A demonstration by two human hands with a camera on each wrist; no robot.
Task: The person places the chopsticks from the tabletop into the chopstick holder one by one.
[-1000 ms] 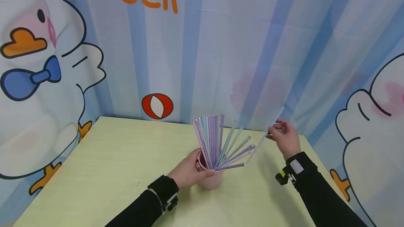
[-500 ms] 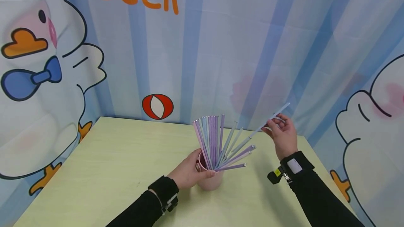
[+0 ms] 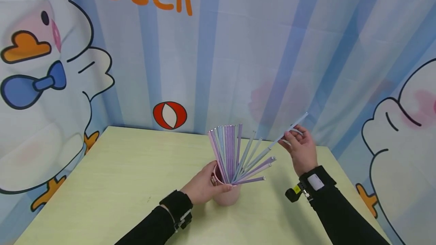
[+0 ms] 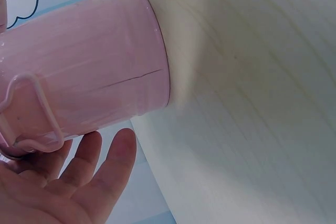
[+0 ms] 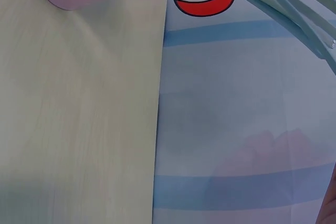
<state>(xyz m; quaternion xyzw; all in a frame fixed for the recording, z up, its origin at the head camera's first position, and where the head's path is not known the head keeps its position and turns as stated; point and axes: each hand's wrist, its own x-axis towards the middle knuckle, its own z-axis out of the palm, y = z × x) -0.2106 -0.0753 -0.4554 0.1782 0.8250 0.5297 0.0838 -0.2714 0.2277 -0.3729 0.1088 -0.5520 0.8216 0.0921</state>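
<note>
My left hand point(image 3: 203, 187) grips a pink metal pail point(image 3: 227, 197) near its rim, with the thumb across the near side. In the left wrist view, the pail point(image 4: 94, 51) has a wire handle and a dark scratch; several fingers point(image 4: 113, 166) extend behind it. Pastel straws point(image 3: 231, 150) in pink, blue, purple and green fan out of the pail, many leaning right. My right hand point(image 3: 302, 152) pinches a pale blue straw point(image 3: 300, 118) at a slant. Its lower end meets the tip of a leaning green straw point(image 3: 261, 155); whether they are joined cannot be told.
The pail stands on a pale yellow table point(image 3: 143, 165). Behind the table's back edge hangs a striped blue cloth point(image 3: 231, 56) printed with ducks, lettering and a red ball. A black camera band point(image 3: 315, 182) is strapped round the right wrist.
The right hand has moved left with the pale blue straw, bringing its lower end from below the leaning straws up to the green straw's tip. The left hand and pail have stayed put.
</note>
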